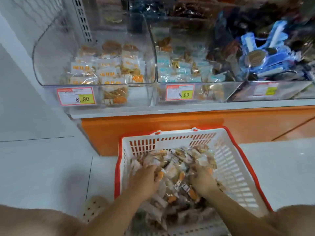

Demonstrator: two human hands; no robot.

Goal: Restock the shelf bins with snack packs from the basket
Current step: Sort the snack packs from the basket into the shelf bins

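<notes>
A white basket (235,169) with a red rim stands on the floor in front of the shelf. It holds a heap of clear snack packs (172,169) with orange and white labels. Both hands are down in the heap. My left hand (146,178) has its fingers curled into the packs on the left side. My right hand (202,179) grips packs on the right side. Above, the clear left shelf bin (51,53) holds the same orange-labelled packs (109,68), filling it only partway.
A middle bin (201,87) holds blue-labelled packs and a right bin (265,58) is piled with blue and dark wrappers. Price tags reading 8.80 (76,98) hang on the bin fronts. An orange shelf base (170,128) sits behind the basket. My knees show at the bottom corners.
</notes>
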